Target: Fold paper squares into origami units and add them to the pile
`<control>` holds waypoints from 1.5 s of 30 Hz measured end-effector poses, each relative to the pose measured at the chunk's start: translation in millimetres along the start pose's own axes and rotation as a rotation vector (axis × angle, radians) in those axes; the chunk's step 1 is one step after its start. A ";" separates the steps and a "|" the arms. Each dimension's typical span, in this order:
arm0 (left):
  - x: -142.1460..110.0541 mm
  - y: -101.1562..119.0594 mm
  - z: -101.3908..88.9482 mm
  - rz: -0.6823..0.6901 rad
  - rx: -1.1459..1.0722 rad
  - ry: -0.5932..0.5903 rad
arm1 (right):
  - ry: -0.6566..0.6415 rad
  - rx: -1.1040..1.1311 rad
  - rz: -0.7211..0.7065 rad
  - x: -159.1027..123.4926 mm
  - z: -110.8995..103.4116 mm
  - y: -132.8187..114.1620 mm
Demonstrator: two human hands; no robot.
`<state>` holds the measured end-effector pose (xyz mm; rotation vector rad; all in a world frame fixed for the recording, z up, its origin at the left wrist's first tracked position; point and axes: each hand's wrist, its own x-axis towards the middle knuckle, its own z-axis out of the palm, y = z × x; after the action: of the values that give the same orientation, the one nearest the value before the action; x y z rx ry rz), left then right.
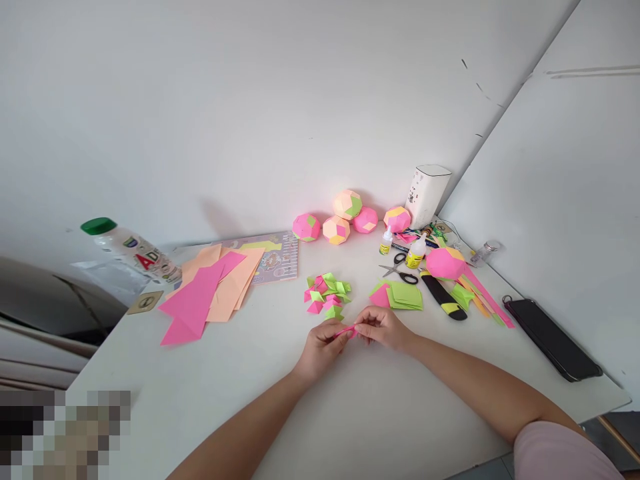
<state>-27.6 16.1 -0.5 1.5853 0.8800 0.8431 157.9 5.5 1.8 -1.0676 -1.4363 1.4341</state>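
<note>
Between my two hands is a small folded piece of pink paper [345, 331], largely covered by the fingers. My left hand [320, 347] pinches one side of it between thumb and fingers. On its other side my right hand [383, 327] pinches it the same way. Just beyond the hands lies a loose pile of small folded green and pink paper pieces [327, 290]. Right of that pile, a stack of green paper squares [405, 295] rests against a few pink squares [380, 295].
Faceted paper balls [336, 229] stand along the wall. Scissors [400, 269], glue bottles [415, 253], a black-and-yellow cutter [445, 297] and a phone [553, 339] lie to the right. Left are pink and peach sheets [200, 300], a notebook [280, 257] and a green-capped bottle [135, 250].
</note>
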 end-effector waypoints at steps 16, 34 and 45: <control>-0.5 -0.9 2.3 0.068 0.113 -0.009 | -0.075 0.008 -0.007 -0.9 -2.2 0.8; -1.0 -4.7 0.9 0.091 0.105 -0.035 | -0.092 0.039 -0.015 -2.2 -4.0 2.5; -1.1 -3.9 1.1 0.129 0.111 -0.038 | -0.084 0.065 0.013 -1.0 -5.5 3.7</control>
<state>-27.6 15.2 -4.6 1.7643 0.8157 0.8646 163.5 6.2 -1.8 -0.9883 -1.4331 1.5410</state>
